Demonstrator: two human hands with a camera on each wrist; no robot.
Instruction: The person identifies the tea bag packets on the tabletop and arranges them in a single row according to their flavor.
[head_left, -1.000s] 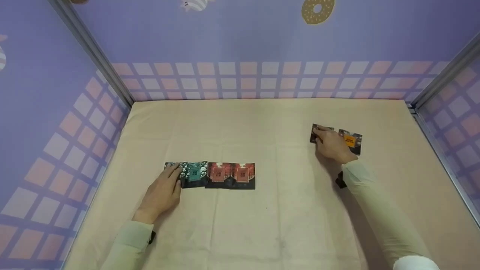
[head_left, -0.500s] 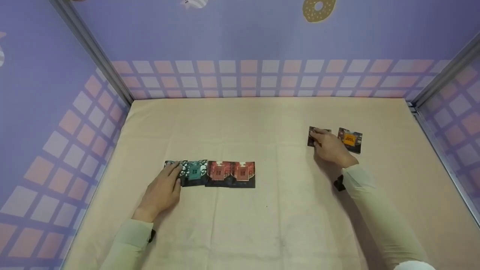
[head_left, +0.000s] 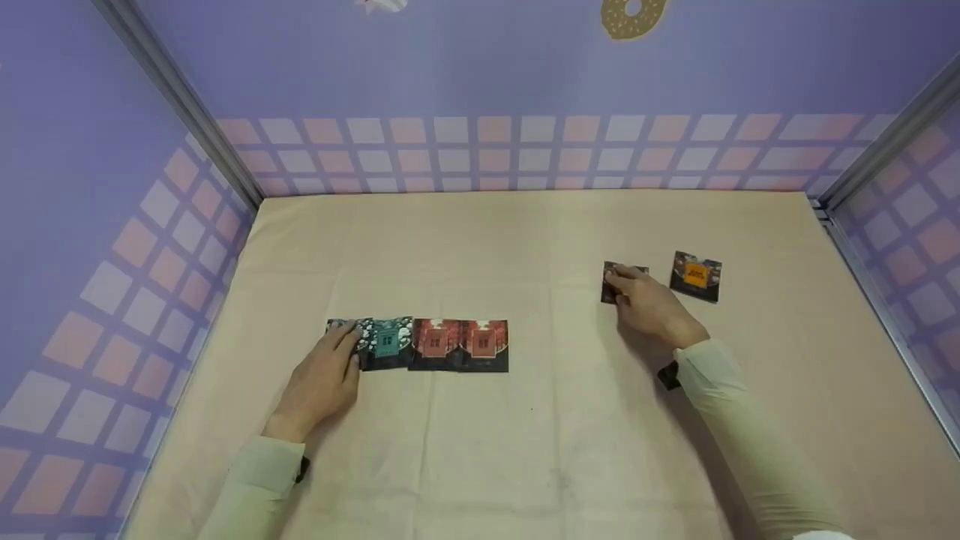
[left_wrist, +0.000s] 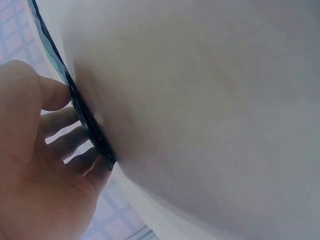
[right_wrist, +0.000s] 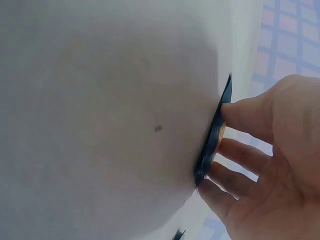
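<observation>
My left hand (head_left: 316, 386) rests on the leftmost dark sachet (left_wrist: 92, 129), its fingers laid over the top and covering most of it. Beside that one, in the same row, lie a teal sachet (head_left: 387, 343) and two red sachets (head_left: 436, 345), edges touching or overlapping. Over on the right side, my right hand (head_left: 651, 301) presses its fingertips and thumb onto another dark sachet (head_left: 612, 286), which lies flat; the right wrist view shows a strip of orange on its face. To the right of this hand sits a dark sachet with an orange label (head_left: 696, 277), untouched.
A cream cloth (head_left: 480, 450) with fold creases covers the table. Purple panels with pink and white squares (head_left: 493, 157) stand along the back and both sides, joined by grey metal posts (head_left: 176, 97).
The right hand has slid its sachet left and slightly nearer, widening the gap to the orange-labelled one. The left hand has stayed on its sachet. The head view has tilted slightly.
</observation>
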